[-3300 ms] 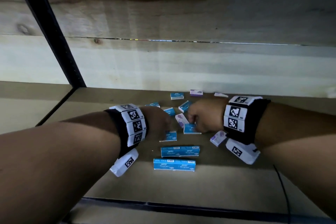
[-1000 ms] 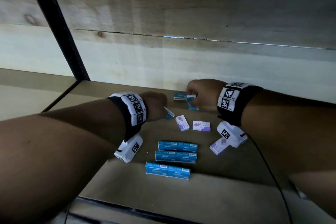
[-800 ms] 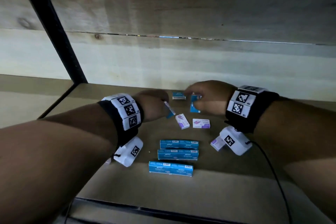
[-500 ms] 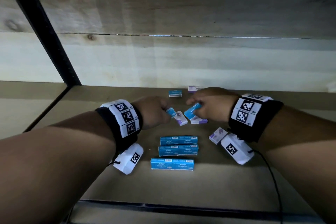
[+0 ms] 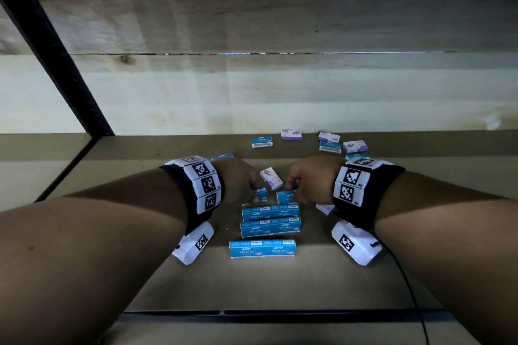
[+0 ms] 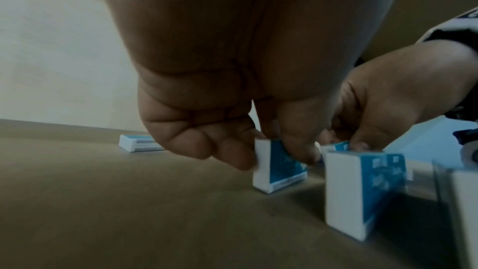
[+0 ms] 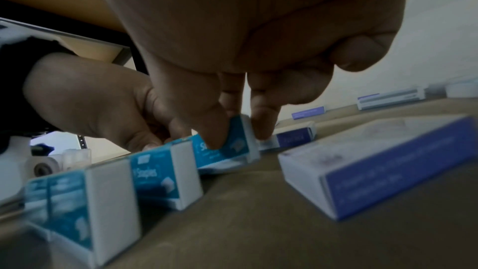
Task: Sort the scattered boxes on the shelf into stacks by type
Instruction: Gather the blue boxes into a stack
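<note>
Three rows of blue staple boxes (image 5: 270, 211) lie side by side on the brown shelf (image 5: 280, 283). Just behind them my left hand (image 5: 253, 189) pinches a small blue box (image 6: 276, 167) that stands on edge on the shelf. My right hand (image 5: 291, 190) pinches another small blue box (image 7: 227, 146), tilted, with its lower edge at the shelf next to the rear row. A purple-and-white box (image 5: 271, 178) lies between the two hands. Another purple box (image 7: 375, 171) lies below my right wrist.
Several loose blue and purple boxes (image 5: 330, 146) lie scattered at the back right by the wooden wall; one blue box (image 5: 261, 142) sits at the back centre. A black shelf post (image 5: 56, 50) rises at the left. A black cable (image 5: 412, 288) trails from my right wrist.
Both hands came back from the rear of the shelf towards me, each carrying a small blue box, and lowered them to the shelf behind the blue rows.
</note>
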